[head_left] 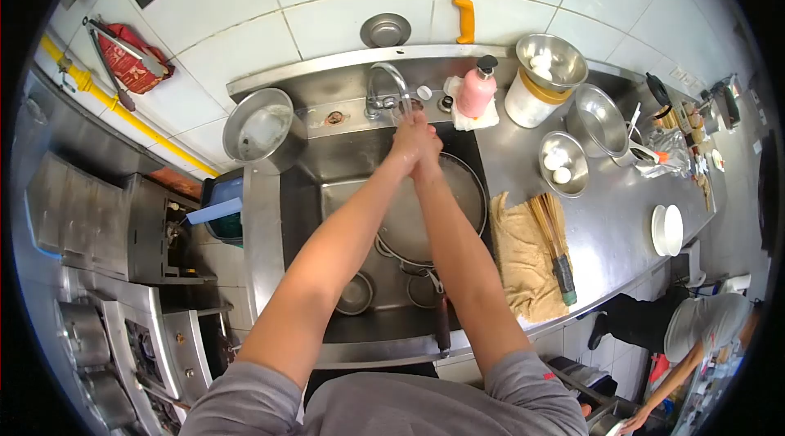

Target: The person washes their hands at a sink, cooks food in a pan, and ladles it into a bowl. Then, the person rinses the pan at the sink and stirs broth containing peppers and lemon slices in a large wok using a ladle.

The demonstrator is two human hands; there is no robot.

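Under the spout of the curved metal faucet (pixel 391 75), my left hand (pixel 406 150) and my right hand (pixel 428 144) are pressed together, wet, over the back of the sink. Their fingers are closed around each other; nothing else shows between them. Below them a large round pan (pixel 450 199) lies in the sink (pixel 302 228). A pink pump bottle (pixel 475 93) stands on a white cloth to the right of the faucet. Small bowls (pixel 355 295) rest near the sink's front edge, beside a dark-handled utensil (pixel 442 326).
A large pot (pixel 282 146) stands left of the sink. On the right counter are a tan towel (pixel 515 252) with a bamboo brush (pixel 552 232), metal bowls (pixel 562 146) with eggs, and white dishes (pixel 672 230). A co-worker (pixel 695 326) is at the lower right.
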